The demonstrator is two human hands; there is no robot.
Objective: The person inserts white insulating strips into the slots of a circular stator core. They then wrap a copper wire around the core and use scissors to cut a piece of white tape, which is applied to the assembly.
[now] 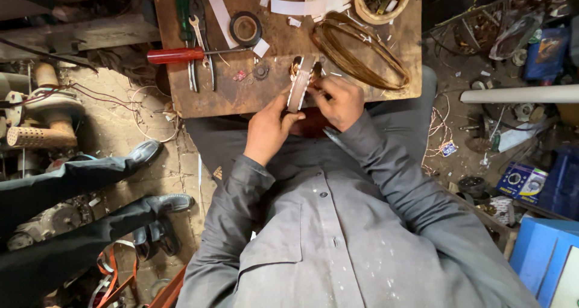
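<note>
— At the near edge of the brown wooden work board [199, 100], what do you hold?

— I hold a round metal motor stator with copper winding [301, 82], standing on its edge. My left hand [267, 129] grips its lower side, and my right hand [339, 103] is closed on its rim at 3 o'clock.

— How far is the work?

— I judge it is in the middle. Copper shows already inside the ring, but the big loose coil of copper wire [362, 51] at 1 o'clock lies unused, and white paper strips [307, 5] wait at 12 o'clock.

— Is there room to move?

— Little. A red-handled screwdriver [178, 55] and a black tape roll [245, 28] lie at 10 and 11 o'clock. The board edge is just under my wrists, and my lap is below.
</note>
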